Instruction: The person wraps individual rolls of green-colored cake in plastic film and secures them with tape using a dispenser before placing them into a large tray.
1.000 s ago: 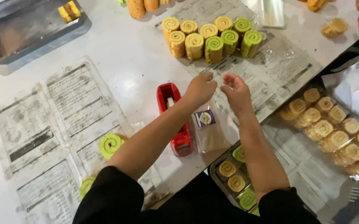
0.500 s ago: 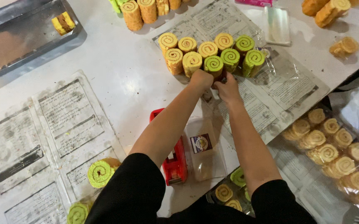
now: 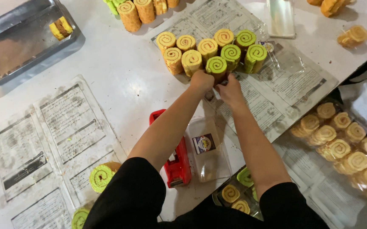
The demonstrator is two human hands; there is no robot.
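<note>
Both hands are at the spiral cake slices on the white desk (image 3: 120, 80): left hand (image 3: 201, 80) and right hand (image 3: 230, 90) pinch the nearest green-swirl roll slice (image 3: 215, 68), upright among yellow neighbours.

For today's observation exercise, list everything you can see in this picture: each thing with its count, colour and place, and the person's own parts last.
Swirl cake slices: nine, five yellow and four green, clustered on plastic-covered newspaper at top centre.
Metal tray: one, silver, top left, holding a yellow piece.
Stapler: one, red, below the left forearm.
Clear bag: one, labelled, beside the stapler.
Wrapped slices: many, yellow, at right.
Green slices: two, bottom left.
Left hand: on a green slice.
Right hand: beside it, touching the same slice.
</note>
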